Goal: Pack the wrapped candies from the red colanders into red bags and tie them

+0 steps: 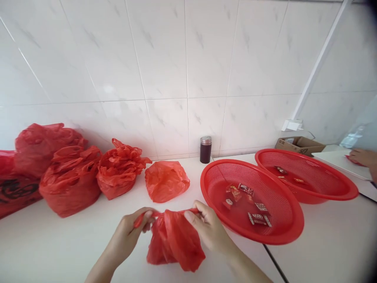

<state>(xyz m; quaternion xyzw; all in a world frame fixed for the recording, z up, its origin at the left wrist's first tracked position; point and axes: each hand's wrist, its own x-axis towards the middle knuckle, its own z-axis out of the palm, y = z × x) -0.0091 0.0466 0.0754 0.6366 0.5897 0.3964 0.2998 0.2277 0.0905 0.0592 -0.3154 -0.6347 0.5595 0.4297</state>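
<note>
A red bag [176, 243] sits squarely between left hand [134, 224] and right hand [207, 226]

The bag lies directly in front of the person, low over the worktop [73, 251]; whether its underside rests there is hard to tell. Its gathered top forms a narrow twisted strip running left to right, nearly level, and this is the line that matters: the left hand is closed on one end, the right hand on the other, so neither is nearer. The body spreads below the strip, toward the person.

Just beyond it is an open bag [167, 181]. To the right, near the right hand, stands a basket [298, 230] with a few wrapped packets [258, 219]; bulging bags [70, 186] stand to the left.
</note>
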